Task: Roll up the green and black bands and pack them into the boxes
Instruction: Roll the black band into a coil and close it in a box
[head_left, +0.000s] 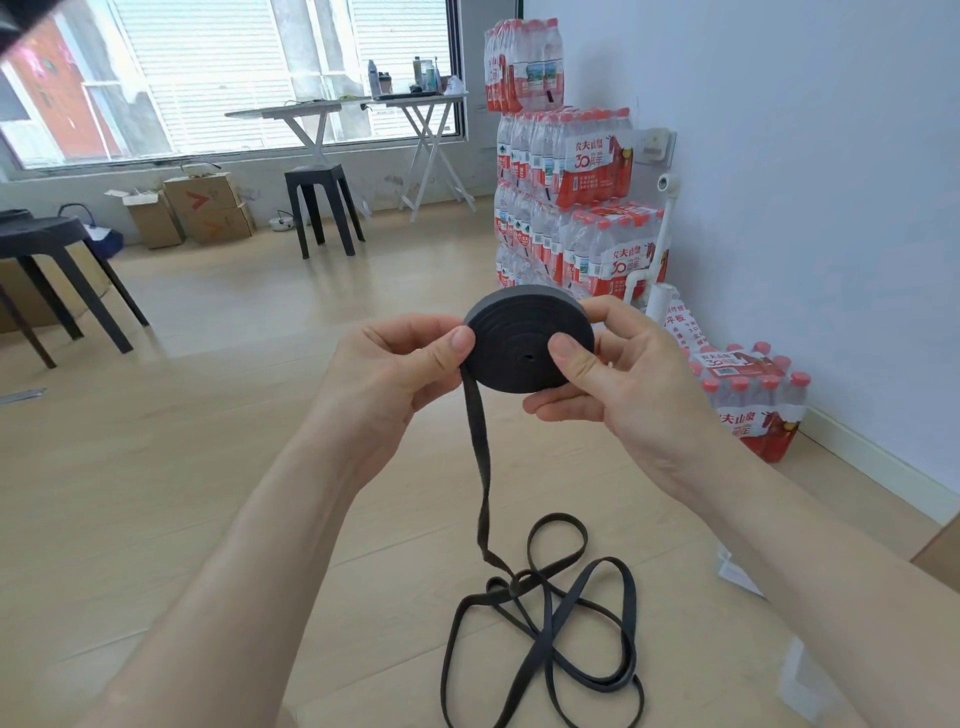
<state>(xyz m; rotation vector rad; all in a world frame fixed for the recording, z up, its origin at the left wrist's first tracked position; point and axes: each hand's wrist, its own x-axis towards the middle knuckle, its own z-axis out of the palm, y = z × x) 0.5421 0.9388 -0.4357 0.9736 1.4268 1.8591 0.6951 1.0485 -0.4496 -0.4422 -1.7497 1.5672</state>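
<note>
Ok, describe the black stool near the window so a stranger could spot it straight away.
Find the wide window on the far wall, two white folding tables before it. The stool stands by the left table's legs. Unlike the other black stool at the left edge, it shows whole.

The far face of the black band roll (524, 338) is out of sight: the right hand (628, 384) has most fingers tucked behind it, and the left hand (395, 374) thumb covers the left rim where the tail leaves. The loose band loops (550, 629) on the floor (208, 467) run off the bottom edge, and the black stool (52, 244) at left is cut by the frame. Bottles (375, 78) etc. on the folding table (426, 101) are too small to ID, the top-left corner is a dark blur, and a pale object (800, 680) at btm right is too blurred to tell.
</note>
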